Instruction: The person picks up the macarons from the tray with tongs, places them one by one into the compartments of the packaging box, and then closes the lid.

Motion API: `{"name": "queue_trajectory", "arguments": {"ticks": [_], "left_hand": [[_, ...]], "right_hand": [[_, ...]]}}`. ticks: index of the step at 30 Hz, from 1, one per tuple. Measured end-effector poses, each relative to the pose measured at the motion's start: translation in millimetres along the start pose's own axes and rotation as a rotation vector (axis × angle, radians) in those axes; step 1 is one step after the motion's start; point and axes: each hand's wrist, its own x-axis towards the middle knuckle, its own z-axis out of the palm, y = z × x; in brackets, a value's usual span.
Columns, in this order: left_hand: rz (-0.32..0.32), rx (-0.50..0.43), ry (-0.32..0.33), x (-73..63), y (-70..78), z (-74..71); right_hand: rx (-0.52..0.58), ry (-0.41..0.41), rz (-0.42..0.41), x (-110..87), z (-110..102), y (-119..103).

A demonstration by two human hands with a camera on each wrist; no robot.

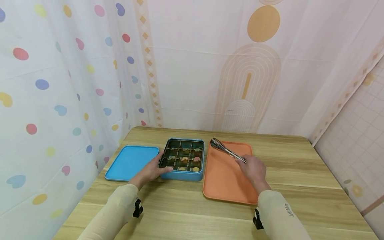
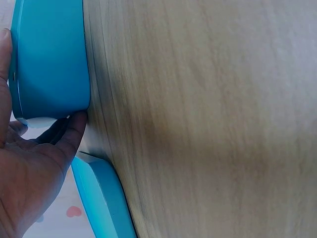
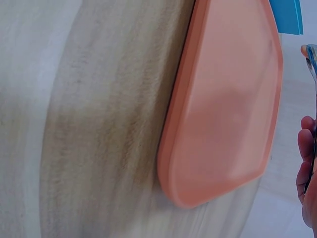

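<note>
In the head view a blue box (image 1: pixel 181 175) stands on the table, with a dark divided insert holding several small round yellow, orange and pink pieces. My left hand (image 1: pixel 152 169) holds its near left corner, thumb at the front rim and fingers along the left side. The left wrist view shows that hand (image 2: pixel 37 163) against the box wall (image 2: pixel 52 59). My right hand (image 1: pixel 253 169) grips metal tongs (image 1: pixel 229 152) above the orange tray (image 1: pixel 228 180), their tips pointing toward the box. A small peach-coloured bit (image 3: pixel 304 50) shows at the tong tips in the right wrist view.
A flat blue lid (image 1: pixel 132 163) lies left of the box, close to my left forearm. The tray sits just right of the box on the wooden table (image 1: pixel 180 213). Patterned curtains (image 1: pixel 186 83) hang behind the table and along its left side.
</note>
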Motion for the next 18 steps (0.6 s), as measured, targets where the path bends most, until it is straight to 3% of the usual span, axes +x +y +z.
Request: {"name": "queue_trajectory", "arguments": {"ticks": [8,18], "left_hand": [[-0.005,0.002,0.004,-1.0,0.7,-0.5],[-0.004,0.013,0.002,-3.0,2.4,-0.1]], "right_hand": [[0.005,0.016,-0.021,3.9,1.0,-9.7],[0.029,-0.029,-0.011,13.3,5.5,-33.0]]}}
